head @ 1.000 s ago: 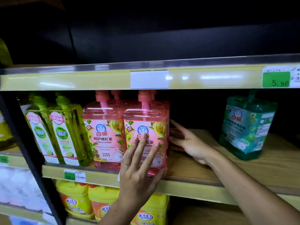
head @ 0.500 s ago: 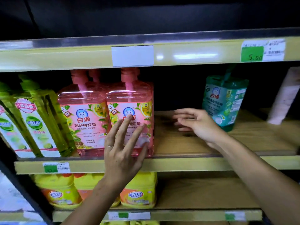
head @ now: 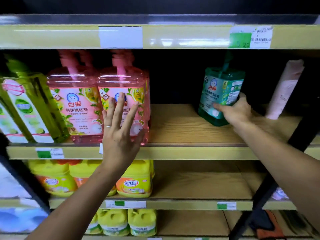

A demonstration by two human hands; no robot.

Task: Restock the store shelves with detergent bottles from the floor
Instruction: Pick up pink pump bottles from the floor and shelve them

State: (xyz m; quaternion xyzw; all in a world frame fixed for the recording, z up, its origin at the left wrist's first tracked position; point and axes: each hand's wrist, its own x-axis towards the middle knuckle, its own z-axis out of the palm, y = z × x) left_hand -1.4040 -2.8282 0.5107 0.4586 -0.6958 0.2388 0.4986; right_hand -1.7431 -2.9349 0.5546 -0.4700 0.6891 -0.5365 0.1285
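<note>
Two pink pump bottles stand side by side on the middle wooden shelf (head: 181,129). My left hand (head: 119,129) lies flat with spread fingers against the front of the right pink bottle (head: 136,101); the left pink bottle (head: 76,108) stands just beside it. Further right on the same shelf stands a green pump bottle (head: 221,90), turned at an angle. My right hand (head: 237,110) grips its lower right side, thumb across the label and fingers behind it.
Green-yellow bottles (head: 29,104) lean at the far left of the shelf. A pale pink pack (head: 284,90) leans at the far right. Yellow jugs (head: 135,179) fill the left of the lower shelves. A black upright post (head: 270,186) stands at the right.
My right hand moved right across the bare shelf and took hold of the green bottle. My left hand stayed against the pink bottle. The view shifted down and right.
</note>
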